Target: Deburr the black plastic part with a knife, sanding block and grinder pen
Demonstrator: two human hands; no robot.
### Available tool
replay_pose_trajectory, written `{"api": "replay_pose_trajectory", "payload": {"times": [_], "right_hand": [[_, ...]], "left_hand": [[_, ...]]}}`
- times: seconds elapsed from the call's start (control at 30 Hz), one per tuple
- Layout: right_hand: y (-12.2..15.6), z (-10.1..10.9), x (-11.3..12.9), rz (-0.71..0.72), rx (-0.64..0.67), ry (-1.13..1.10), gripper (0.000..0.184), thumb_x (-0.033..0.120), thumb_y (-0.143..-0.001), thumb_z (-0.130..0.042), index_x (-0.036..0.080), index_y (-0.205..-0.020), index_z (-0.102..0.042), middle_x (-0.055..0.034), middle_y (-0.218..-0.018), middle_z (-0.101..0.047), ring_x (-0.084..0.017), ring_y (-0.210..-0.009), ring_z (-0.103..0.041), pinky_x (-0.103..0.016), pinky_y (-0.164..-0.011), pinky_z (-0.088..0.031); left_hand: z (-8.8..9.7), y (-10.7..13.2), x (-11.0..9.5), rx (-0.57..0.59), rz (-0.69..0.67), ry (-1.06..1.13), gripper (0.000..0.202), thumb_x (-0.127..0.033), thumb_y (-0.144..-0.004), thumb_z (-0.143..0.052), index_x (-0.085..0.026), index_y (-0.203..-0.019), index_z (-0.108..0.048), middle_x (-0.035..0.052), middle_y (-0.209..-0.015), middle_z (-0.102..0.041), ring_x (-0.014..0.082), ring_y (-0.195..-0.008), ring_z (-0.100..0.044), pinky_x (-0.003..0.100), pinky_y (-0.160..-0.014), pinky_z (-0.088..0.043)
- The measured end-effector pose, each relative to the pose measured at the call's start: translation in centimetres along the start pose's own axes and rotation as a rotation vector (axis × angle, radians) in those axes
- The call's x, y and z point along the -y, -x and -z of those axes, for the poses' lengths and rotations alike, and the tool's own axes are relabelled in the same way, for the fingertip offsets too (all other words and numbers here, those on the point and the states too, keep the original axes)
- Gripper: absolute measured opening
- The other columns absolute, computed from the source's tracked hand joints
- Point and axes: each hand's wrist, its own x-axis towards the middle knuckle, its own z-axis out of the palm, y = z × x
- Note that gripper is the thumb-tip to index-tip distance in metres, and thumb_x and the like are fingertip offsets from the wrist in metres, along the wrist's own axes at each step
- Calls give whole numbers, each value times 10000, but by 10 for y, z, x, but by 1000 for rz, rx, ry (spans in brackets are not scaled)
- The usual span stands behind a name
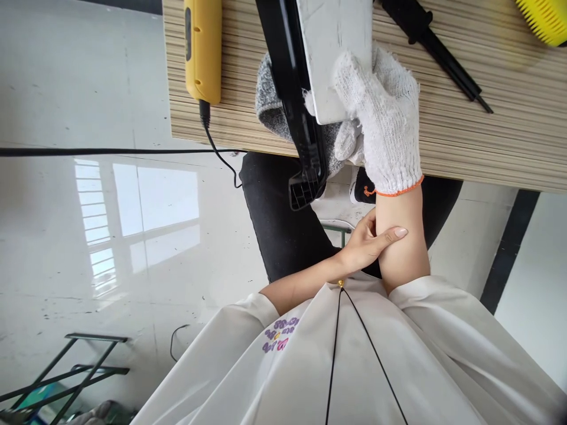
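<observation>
My right hand (383, 112) wears a white knit glove with an orange hem. Its fingers are closed around the lower end of a scuffed white flat panel (336, 41). Close beside the panel's left edge runs a long black plastic part (292, 88), its ribbed end jutting past the table edge over my lap. Under that part lies a crumpled grey cloth (270, 100). My bare left hand (365, 242) is wrapped around my right forearm, thumb on top, below the glove. The panel's upper end is cut off by the frame.
A yellow device (204, 53) with a black cord lies at the left of the wood-grain table (465, 141). To the right are a black tool with a thin tip (443, 53) and a yellow bristled object (544, 20). A dark folding frame (84, 372) stands on the floor.
</observation>
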Motion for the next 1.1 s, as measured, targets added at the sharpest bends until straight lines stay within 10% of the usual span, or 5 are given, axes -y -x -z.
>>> {"api": "replay_pose_trajectory", "payload": {"times": [0.27,0.5,0.63,0.7,1.1], "right_hand": [[1,0,-5,40,34,52,204,373,-888,-631,215,-836,-513,118,-505,-481,-95,-301,-490,-196,-215,-232],[1,1,-6,57,31,20,193,369,-883,-643,207,-868,-539,109,-521,-514,-93,-301,-482,-196,-215,-262],[1,2,-5,35,44,83,197,374,-876,-654,208,-853,-549,99,-490,-507,-124,-299,-502,-213,-208,-243],[1,3,-5,27,50,84,188,366,-877,-644,210,-843,-544,93,-513,-530,-111,-295,-496,-209,-215,-242],[5,5,-8,146,1,91,102,331,-901,-590,232,-886,-576,68,-671,-605,-94,-392,-579,-173,-252,-293]], "left_hand": [[71,42,-11,-133,260,-180,460,-484,-792,-788,-223,-1140,-640,88,-1193,-692,283,-1251,-600,509,-1153,-385],[135,155,-86,319,483,-568,432,-499,-947,-604,-282,-1321,-622,96,-1354,-644,280,-1276,-600,463,-1071,-491],[228,170,-118,-516,-106,-743,518,-685,-911,-478,-266,-1134,-683,69,-976,-728,259,-954,-704,387,-796,-591],[279,143,-111,-764,99,-965,496,-414,-919,-577,-262,-1389,-530,76,-1290,-659,236,-1209,-613,361,-982,-527],[406,81,4,-1088,703,-1298,454,-354,-945,-660,-177,-1349,-555,128,-1417,-534,297,-1245,-564,537,-1024,-504]]}}
